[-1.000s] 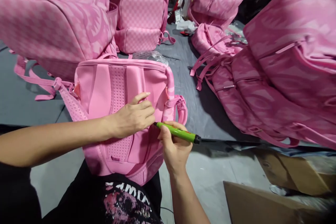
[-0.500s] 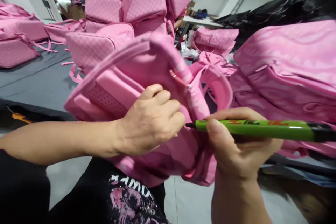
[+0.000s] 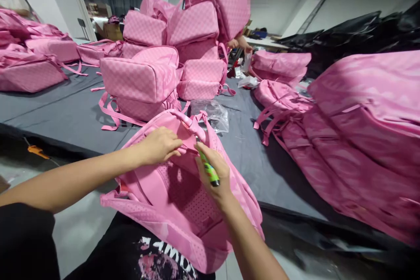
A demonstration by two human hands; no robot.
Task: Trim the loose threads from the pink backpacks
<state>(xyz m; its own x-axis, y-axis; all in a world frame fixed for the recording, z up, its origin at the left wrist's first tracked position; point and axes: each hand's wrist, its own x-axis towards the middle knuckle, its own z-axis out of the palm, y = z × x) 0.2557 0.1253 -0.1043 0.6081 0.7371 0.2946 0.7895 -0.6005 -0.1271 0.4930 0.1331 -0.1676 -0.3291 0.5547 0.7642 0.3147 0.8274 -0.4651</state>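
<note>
A pink backpack (image 3: 183, 192) leans tilted between my lap and the table edge, its padded mesh panel and straps facing me. My left hand (image 3: 160, 145) is closed on a fold of its fabric near the top. In my right hand (image 3: 215, 167) is a green marker pen (image 3: 207, 165) with a black end, its dark tip pointing up and away at the fabric near the backpack's top. The two hands are close together but apart. Where the tip meets the cloth is too small to tell.
The grey-covered table (image 3: 82, 113) carries a stack of pink checked backpacks (image 3: 193, 26). More pink bags (image 3: 367, 140) stand at the right, others at the left. A clear plastic bag (image 3: 213, 113) lies beyond my backpack. Behind the stack, a person's hand (image 3: 241, 43) shows.
The backpack has swung down and away from me, now showing its mesh panel. Both hands moved with it, and the marker has turned from sideways to pointing away. My view has widened.
</note>
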